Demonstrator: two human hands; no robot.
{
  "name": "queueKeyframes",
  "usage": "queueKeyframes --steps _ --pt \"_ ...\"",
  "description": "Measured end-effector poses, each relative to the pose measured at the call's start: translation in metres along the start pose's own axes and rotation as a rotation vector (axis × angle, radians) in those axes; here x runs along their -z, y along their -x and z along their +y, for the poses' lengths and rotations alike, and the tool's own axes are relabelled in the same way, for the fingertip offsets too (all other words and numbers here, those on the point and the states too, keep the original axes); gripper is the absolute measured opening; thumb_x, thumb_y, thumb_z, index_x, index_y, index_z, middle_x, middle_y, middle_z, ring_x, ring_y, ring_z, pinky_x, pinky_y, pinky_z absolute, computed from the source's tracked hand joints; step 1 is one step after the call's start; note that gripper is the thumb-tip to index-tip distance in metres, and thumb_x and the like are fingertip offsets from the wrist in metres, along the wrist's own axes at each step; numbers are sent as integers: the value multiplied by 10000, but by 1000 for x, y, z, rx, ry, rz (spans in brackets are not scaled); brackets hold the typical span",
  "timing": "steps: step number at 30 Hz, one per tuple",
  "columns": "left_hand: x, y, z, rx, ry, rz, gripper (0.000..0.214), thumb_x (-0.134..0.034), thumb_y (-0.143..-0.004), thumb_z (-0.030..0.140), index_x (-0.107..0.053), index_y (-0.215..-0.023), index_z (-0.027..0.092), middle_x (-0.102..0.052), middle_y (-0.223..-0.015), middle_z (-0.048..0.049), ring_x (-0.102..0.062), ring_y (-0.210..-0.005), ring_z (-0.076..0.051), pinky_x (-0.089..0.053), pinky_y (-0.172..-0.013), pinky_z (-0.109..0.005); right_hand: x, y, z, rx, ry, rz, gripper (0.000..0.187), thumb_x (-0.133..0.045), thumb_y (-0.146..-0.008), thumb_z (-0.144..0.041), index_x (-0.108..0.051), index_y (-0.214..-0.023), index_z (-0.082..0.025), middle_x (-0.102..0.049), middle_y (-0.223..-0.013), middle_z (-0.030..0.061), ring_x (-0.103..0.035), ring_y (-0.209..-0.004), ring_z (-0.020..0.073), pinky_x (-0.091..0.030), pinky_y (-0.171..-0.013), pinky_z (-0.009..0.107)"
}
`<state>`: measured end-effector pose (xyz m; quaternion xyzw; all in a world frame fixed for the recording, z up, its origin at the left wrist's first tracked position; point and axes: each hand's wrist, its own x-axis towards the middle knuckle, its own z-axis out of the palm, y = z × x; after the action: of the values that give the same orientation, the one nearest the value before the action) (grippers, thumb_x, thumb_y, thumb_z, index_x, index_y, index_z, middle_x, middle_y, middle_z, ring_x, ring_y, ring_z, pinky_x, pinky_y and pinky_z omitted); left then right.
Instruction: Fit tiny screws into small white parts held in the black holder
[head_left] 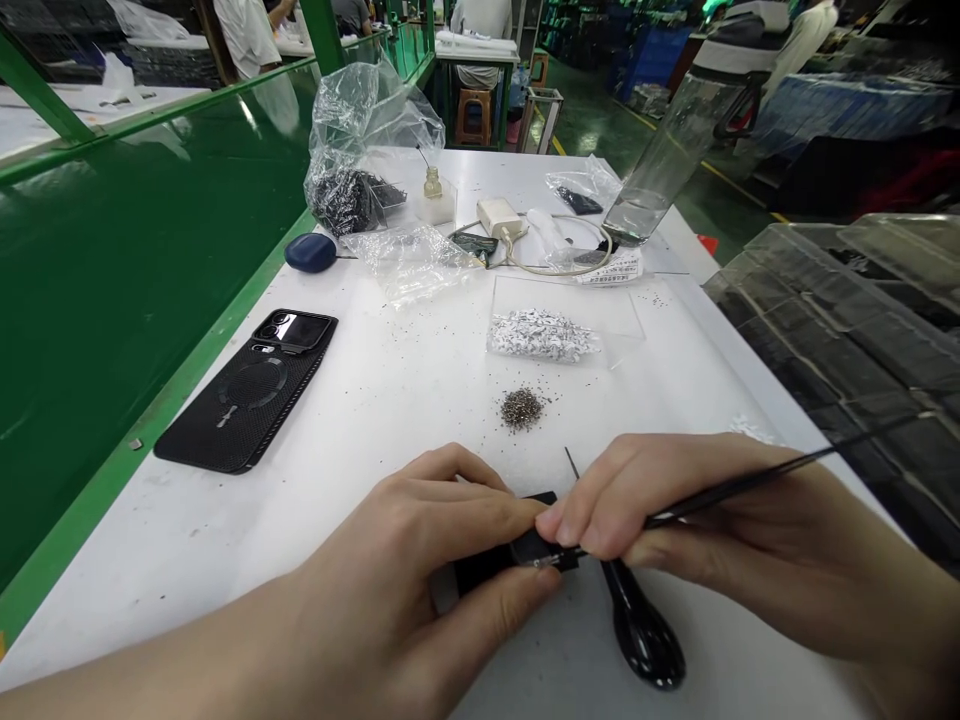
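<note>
So the left hand (442, 540) has its index finger and thumb bent in close, with hardly any gap, bracing a small black block (472, 570) down at the near part of the table. Most of the block is under the fingers, so I can't tell its full shape. A rounded black piece (528, 546) sits at its right end, and I can't tell if they're joined.

The right hand (660, 510) is bunched tight, fingertips and thumb pinching a thin black cable (720, 488), with the metal tip (546, 561) right by the left thumb. The cable trails off past the wrist to the right.

My guess on handling: the block is light and stiff, maybe a bit slick, so I'd grip it by its sides and press it flat. The cable looks springy and wants a pinch just behind the metal tip, which is probably the fragile bit, easy to bend.

Just below the right hand lies a screwdriver (649, 640) with a glossy, bulbous black handle, likely slippery; grab it by the fat end. Farther out there's a heap of tiny screws (521, 410), easily scattered, then a clear tray (540, 292) of white bits (544, 335), and a black-cased phone (247, 390) off to the left.
</note>
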<state>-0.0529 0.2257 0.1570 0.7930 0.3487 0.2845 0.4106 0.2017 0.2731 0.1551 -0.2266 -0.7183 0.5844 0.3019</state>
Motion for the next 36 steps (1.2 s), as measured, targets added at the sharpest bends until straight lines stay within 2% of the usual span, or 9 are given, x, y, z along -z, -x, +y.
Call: queueKeyframes --steps 7,13,20,25,29,33,36 --pt "-1 -1 0 -2 -20 12 207 -627 -1052 136 -785 -936 202 -767 -772 -40 -774 -854 -223 -653 -871 -317 0 0 3 -10 -44 20 132 -799 -1025 -200 -871 -1113 -266 -885 -1050 64 -860 -1022 215 -695 -928 280" --pt "0 -1 0 14 -11 9 202 -620 -1053 127 -777 -945 194 -750 -759 -35 -762 -852 -219 -649 -888 -320 1 1 1 -2 4 0 150 -787 -1031 -185 -859 -1122 -281 -879 -1067 41 -853 -1032 194 -685 -947 264" --pt "-1 1 -2 10 37 -28 176 -605 -1071 116 -781 -1070 129 -777 -855 -51 -742 -864 -202 -618 -944 -333 1 -2 -2 35 16 1 124 -807 -1020 -211 -887 -1097 -268 -895 -1033 65 -865 -1017 201 -687 -939 243" --pt "-2 1 -3 -2 57 -21 189 -607 -1070 107 -791 -1115 108 -800 -884 -64 -759 -852 -204 -599 -973 -362 3 3 1 43 23 -20 208 -810 -1011 -195 -899 -1153 -318 -902 -1081 62 -867 -1043 227 -697 -949 276" --pt "-2 2 -3 6 80 -12 212 -633 -1067 115 -811 -1175 150 -837 -962 -54 -767 -905 -205 -593 -979 -357 5 4 0 59 45 -35 229 -816 -1002 -179 -901 -1163 -317 -901 -1114 69 -870 -1045 232 -697 -945 275" --pt "-2 3 -4 28 93 -5 272 -654 -1066 113 -814 -1264 208 -861 -1075 -25 -755 -949 -185 -579 -1032 -340 6 -2 -5 98 97 -61 186 -805 -1016 -175 -902 -1144 -268 -901 -1097 86 -872 -987 200 -691 -893 232" --pt "-2 3 -4 29 84 16 288 -668 -1058 111 -819 -1278 217 -868 -1101 -23 -745 -962 -186 -586 -1029 -335 5 -4 -7 137 129 -84 184 -796 -1023 -176 -898 -1152 -257 -906 -1085 89 -874 -977 201 -697 -879 243"
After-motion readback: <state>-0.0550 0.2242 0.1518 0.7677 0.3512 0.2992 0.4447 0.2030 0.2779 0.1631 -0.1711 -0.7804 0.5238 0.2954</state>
